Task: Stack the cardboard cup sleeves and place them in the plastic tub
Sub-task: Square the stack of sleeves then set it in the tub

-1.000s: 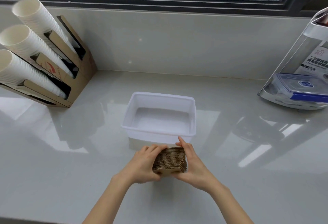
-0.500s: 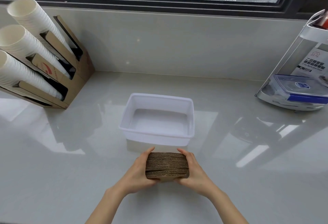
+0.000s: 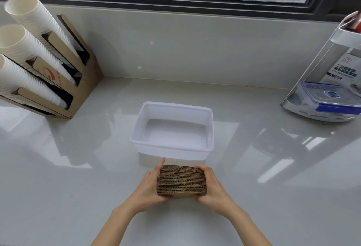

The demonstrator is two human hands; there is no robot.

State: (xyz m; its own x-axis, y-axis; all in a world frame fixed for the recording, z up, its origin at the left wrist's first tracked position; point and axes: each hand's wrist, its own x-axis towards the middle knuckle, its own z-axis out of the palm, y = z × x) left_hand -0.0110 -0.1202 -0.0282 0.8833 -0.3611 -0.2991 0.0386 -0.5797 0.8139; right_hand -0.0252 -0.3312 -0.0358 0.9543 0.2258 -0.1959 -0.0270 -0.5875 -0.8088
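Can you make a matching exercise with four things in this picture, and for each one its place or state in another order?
Things:
1. stack of cardboard sleeves
2. plastic tub
3. white paper cups
4. blue-lidded container

Places or states:
A. in a cardboard holder at the far left
B. on a rack at the far right
C. empty, in the middle of the counter
D. held between the left hand and the right hand

Pairs: 1-D, 2-C, 3-A, 4-B
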